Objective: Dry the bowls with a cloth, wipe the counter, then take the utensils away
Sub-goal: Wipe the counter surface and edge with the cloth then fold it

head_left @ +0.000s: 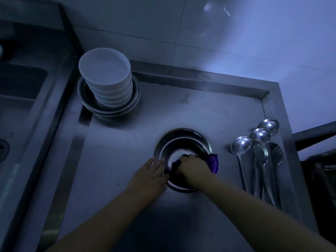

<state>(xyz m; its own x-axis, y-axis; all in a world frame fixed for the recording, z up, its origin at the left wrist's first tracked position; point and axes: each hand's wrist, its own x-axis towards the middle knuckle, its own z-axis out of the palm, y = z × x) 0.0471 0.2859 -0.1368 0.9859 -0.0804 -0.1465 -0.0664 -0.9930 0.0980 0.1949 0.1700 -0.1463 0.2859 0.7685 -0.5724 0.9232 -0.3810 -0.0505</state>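
Observation:
A steel bowl [183, 140] stands on the steel counter [127, 142], right of centre. My right hand [195, 170] is inside it, gripping a purple cloth [214, 161] that spills over the bowl's right rim. My left hand [151, 174] lies with straight fingers against the bowl's left rim. At the counter's back left, a stack of several white bowls [107, 77] sits inside stacked steel bowls [91, 104]. Several long steel spoons [258, 157] lie side by side at the right edge.
A raised steel lip [200, 77] borders the counter at the back and right, below a tiled wall [218, 33]. A sink basin [20, 99] with a drain lies to the left. Something dark stands beyond the right edge [320, 160].

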